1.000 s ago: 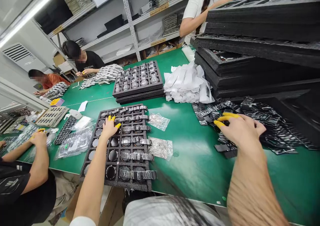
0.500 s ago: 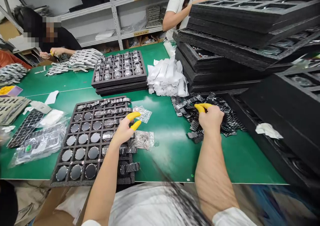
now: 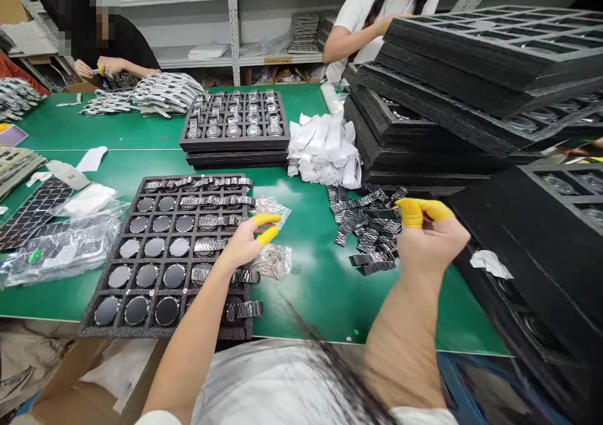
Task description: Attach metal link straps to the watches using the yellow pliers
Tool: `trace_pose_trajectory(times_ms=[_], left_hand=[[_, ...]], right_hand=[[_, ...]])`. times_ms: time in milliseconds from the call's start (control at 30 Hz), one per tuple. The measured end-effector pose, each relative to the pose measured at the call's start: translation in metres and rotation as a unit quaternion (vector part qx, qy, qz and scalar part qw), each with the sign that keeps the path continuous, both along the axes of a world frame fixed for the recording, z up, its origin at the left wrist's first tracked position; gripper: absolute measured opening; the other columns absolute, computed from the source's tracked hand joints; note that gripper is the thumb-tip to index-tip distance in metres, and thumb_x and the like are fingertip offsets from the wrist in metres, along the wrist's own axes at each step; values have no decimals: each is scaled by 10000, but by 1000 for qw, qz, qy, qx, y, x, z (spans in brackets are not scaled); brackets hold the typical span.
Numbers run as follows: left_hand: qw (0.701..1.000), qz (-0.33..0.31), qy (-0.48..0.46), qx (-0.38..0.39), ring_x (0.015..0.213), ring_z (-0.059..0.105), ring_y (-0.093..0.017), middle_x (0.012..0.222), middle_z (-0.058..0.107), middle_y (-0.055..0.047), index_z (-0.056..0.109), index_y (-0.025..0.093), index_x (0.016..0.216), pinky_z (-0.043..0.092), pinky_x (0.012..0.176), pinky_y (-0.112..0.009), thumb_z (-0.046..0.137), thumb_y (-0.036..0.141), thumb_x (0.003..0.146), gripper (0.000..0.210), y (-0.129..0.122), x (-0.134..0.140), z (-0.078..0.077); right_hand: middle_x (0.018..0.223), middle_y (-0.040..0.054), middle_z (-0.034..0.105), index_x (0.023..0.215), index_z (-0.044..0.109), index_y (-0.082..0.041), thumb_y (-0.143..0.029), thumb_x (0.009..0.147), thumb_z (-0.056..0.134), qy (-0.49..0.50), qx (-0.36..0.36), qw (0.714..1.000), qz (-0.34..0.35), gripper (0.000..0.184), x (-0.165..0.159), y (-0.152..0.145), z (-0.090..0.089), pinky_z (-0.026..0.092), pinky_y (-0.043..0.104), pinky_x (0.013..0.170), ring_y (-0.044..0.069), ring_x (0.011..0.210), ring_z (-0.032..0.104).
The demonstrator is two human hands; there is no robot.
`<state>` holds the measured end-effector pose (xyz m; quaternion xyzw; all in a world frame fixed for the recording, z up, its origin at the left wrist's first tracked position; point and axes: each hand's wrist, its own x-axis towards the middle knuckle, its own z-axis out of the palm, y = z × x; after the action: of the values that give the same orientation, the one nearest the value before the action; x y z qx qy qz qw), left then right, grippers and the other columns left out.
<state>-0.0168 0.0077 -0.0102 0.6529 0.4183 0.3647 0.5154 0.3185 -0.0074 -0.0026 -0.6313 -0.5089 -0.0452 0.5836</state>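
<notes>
My left hand [image 3: 242,247] wears yellow finger covers. Its thumb and forefinger are apart with nothing between them, above the right edge of a black foam tray [image 3: 134,317] of round watch heads, some with metal bands. Just beyond those fingertips lie two small clear bags of thin metal pins [image 3: 272,260]. My right hand [image 3: 431,240], also in yellow finger covers, is raised at the right side of a pile of black metal watch bands [image 3: 370,224]. Its thumb and forefinger are pinched together; what is between them is too thin to make out.
Tall stacks of black foam trays [image 3: 424,67] rise at the right. White cloth-like pieces [image 3: 325,152] are heaped beside another watch tray [image 3: 235,142]. Plastic-wrapped parts [image 3: 70,243] lie left. Two people [image 3: 117,42] sit across the green table [image 3: 315,312].
My right hand has moved right and up from over the band pile, now pinching at its side. My left hand has shifted slightly toward the pin bags, fingers still apart. The view has turned a little.
</notes>
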Motion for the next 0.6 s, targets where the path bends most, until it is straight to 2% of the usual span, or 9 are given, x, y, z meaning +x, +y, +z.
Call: trace_pose_trajectory(times_ms=[100, 200, 233, 300, 367, 400, 467, 533, 600], left_hand=[[998, -56, -22, 27, 1335, 624, -312, 1453, 671, -129, 711, 240, 1338, 527, 1092, -475, 734, 346, 923, 429, -5, 2, 5], [988, -142, -30, 54, 1497, 487, -355, 1579, 580, -122, 686, 277, 1382, 393, 1241, -529, 899, 358, 781, 643, -15, 7, 16], [983, -177, -30, 41, 1491, 497, -360, 1548, 610, -122, 703, 276, 1353, 377, 1255, -529, 929, 370, 746, 655, -18, 8, 20], [960, -274, -40, -40, 1335, 646, -347, 1348, 737, -134, 748, 245, 1232, 479, 1170, -497, 900, 438, 784, 511, -25, 10, 26], [923, -343, -70, -159, 953, 790, -276, 1063, 805, -127, 751, 206, 1086, 615, 890, -400, 787, 533, 886, 385, -29, 10, 30], [909, -348, -89, -210, 746, 778, -224, 945, 802, -113, 732, 190, 1031, 611, 728, -339, 738, 563, 918, 390, -30, 10, 30], [909, -293, -141, -261, 461, 639, -136, 776, 767, -73, 682, 174, 946, 481, 486, -248, 721, 582, 920, 411, -28, 8, 29], [924, -202, -206, -253, 363, 510, -90, 684, 714, -28, 658, 167, 894, 347, 397, -223, 746, 545, 897, 389, -24, 6, 27], [929, -120, -270, -223, 377, 454, -75, 657, 667, -7, 688, 148, 909, 321, 416, -231, 731, 521, 901, 375, -20, 5, 25]], right_hand=[[790, 48, 733, 877, 753, -206, -381, 961, 731, -53, -11, 985, 166, 195, -30, -32, 38, 538, 325, 678, 197, 705, 674], [777, 14, 741, 891, 758, -242, -371, 1028, 668, -81, -54, 934, 345, 209, -69, -49, 63, 533, 289, 632, 170, 672, 675], [771, 11, 739, 891, 756, -246, -390, 1046, 641, -81, -68, 915, 390, 240, -82, -50, 64, 532, 284, 621, 166, 662, 671], [760, 17, 733, 872, 742, -241, -444, 1064, 599, -67, -95, 892, 436, 314, -103, -46, 56, 534, 287, 618, 166, 657, 666], [766, 24, 723, 883, 721, -231, -497, 1068, 563, -17, -125, 895, 429, 361, -115, -40, 37, 535, 292, 617, 169, 658, 659], [788, 27, 723, 925, 712, -227, -515, 1068, 546, 17, -144, 897, 418, 362, -117, -38, 25, 536, 292, 616, 170, 663, 659], [863, 35, 731, 1054, 688, -220, -512, 1067, 526, 60, -197, 892, 403, 334, -117, -37, 2, 546, 297, 634, 177, 698, 669], [954, 54, 743, 1178, 652, -212, -448, 1060, 532, 20, -281, 877, 389, 290, -112, -41, -15, 558, 319, 693, 199, 784, 692], [1020, 80, 742, 1208, 636, -194, -366, 1042, 558, -100, -383, 847, 356, 252, -111, -47, -23, 550, 344, 752, 231, 876, 703]])
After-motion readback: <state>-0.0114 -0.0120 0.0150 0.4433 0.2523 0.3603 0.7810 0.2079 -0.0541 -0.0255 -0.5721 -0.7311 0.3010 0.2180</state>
